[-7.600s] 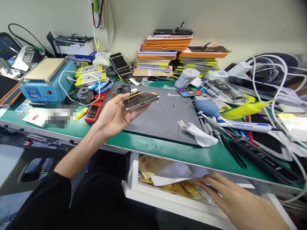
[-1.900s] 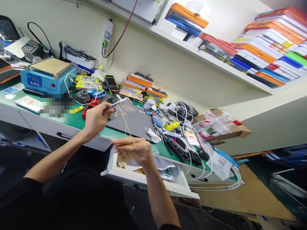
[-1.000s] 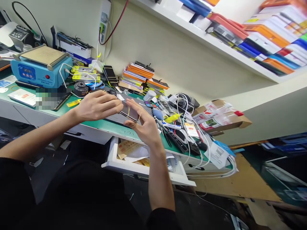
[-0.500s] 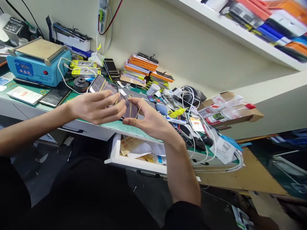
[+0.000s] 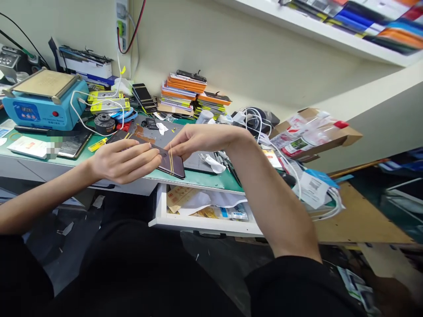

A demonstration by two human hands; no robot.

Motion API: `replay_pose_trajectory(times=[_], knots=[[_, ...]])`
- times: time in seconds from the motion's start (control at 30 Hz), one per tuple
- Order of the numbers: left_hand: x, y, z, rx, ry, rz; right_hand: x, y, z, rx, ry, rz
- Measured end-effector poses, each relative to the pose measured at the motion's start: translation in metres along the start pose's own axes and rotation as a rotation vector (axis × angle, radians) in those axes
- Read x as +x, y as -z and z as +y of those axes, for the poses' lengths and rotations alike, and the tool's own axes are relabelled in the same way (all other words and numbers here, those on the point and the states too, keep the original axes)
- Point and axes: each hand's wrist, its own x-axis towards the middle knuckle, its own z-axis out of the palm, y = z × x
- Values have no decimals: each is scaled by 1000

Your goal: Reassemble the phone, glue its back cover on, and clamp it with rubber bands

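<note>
A dark smartphone (image 5: 178, 168) lies level just over the front edge of the bench, part of it behind my fingers. My left hand (image 5: 128, 161) grips its left part, fingers lying across the top. Near the phone's right end, a thin yellow rubber band (image 5: 171, 164) goes round it, with a strand pulled up toward my right hand (image 5: 191, 141). That hand is bent over the far edge, its fingers closed in a pinch at the band. Another yellow band shows at the phone's left part. The fingertips of my right hand are partly hidden.
An open drawer (image 5: 201, 223) with papers and packets juts out below. A blue machine with a metal plate (image 5: 42, 108) stands at left. Stacked orange boxes (image 5: 183, 90) are by the wall; cables (image 5: 259, 119) and an open carton (image 5: 343, 137) sit at right.
My right hand has turned over from holding the band stretched between thumb and fingers; the band now sits round the phone's right end. The phone has come down flatter, and the view has shifted.
</note>
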Motion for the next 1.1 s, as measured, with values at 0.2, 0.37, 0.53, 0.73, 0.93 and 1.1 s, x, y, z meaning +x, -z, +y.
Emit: replay_pose_trajectory(times=[0.2,0.37,0.53,0.73,0.93,1.1], knots=[[6,6,-1,297,-42,213,20,-2,23,382,115,311],[-3,-3,0,289,75,284,32,-48,46,415,287,685],[-9,-13,-2,265,66,294,34,-83,57,283,443,1125],[-7,-14,0,214,119,304,35,-93,59,449,530,917],[-6,-26,-6,162,104,291,46,-103,63,757,410,1101],[-7,-54,-9,-195,272,297,54,-104,77,874,420,1278]])
